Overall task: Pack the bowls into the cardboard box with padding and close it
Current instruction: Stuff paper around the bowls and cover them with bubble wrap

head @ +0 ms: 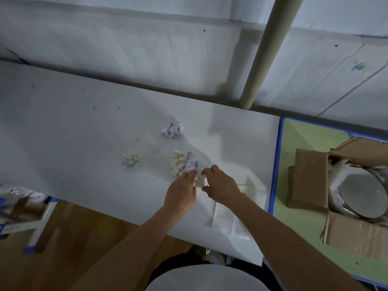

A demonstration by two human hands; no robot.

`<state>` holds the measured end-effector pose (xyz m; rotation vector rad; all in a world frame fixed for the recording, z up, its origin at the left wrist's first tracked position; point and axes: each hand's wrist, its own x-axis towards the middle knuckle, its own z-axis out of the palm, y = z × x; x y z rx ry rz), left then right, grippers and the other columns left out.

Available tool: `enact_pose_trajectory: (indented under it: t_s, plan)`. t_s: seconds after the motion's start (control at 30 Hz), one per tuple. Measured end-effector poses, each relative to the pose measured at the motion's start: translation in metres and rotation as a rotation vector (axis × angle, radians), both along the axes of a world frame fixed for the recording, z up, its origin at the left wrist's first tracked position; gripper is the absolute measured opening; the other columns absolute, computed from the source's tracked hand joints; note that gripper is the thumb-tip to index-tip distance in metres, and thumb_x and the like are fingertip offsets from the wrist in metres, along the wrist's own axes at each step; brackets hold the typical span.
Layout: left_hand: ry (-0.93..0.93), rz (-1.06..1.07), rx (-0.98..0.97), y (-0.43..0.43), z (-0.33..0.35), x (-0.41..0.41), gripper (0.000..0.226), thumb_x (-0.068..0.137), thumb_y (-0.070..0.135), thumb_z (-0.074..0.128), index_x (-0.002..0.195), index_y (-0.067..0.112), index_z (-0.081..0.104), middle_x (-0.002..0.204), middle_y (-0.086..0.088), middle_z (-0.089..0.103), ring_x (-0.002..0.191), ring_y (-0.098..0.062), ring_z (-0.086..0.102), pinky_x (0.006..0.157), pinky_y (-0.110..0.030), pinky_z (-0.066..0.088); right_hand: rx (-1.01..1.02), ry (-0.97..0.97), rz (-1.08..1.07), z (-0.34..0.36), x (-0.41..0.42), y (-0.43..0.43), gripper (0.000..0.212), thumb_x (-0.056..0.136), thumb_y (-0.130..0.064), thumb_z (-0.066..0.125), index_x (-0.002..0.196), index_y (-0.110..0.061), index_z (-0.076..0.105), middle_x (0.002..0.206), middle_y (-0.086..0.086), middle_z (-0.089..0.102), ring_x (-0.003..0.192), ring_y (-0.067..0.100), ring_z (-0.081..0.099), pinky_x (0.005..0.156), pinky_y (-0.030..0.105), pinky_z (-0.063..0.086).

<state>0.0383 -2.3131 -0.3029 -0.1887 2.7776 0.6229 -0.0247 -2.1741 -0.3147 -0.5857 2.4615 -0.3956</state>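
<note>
A small paper wad [199,182] is pinched between the left hand [181,193] and the right hand [220,185] above the white table [84,143]. The view is blurred, but both appear to grasp it. The open cardboard box [310,179], with a bowl [357,192] inside, is located on the green mat [304,227] at the right.

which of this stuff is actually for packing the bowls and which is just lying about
For the job:
cardboard box, open; bowl inside it; paper wad held between left hand and right hand; three more crumpled papers on the table; bubble wrap sheet.

Just lying about:
pole behind the table; blurred clutter at far left.
</note>
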Motion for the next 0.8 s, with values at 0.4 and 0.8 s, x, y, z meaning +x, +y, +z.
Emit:
enact_pose_trajectory:
  t_s: [0.4, 0.8]
  plan:
    - [0.214, -0.025, 0.267, 0.040, 0.045, -0.018, 0.022, 0.099, 0.014, 0.053, 0.117, 0.017, 0.064, 0.102, 0.004, 0.064, 0.091, -0.007, 0.057, 0.079, -0.009, 0.038, -0.306, 0.178, -0.178, 0.061, 0.004, 0.055, 0.038, 0.086, -0.015, 0.066, 0.124, -0.015, 0.059, 0.114, 0.004, 0.060, 0.094, 0.026, 0.063, 0.077, 0.031, 0.048]
    - [0.360, -0.264, 0.513, 0.166, 0.135, -0.062, 0.017, 0.098, 0.019, 0.056, 0.111, 0.025, 0.047, 0.096, 0.011, 0.062, 0.081, -0.008, 0.062, 0.071, -0.026, 0.051, -0.192, 0.606, -0.312, 0.157, 0.018, 0.187, 0.040, 0.090, -0.024, 0.062, 0.129, -0.029, 0.056, 0.114, -0.006, 0.063, 0.094, 0.015, 0.062, 0.064, 0.025, 0.046]
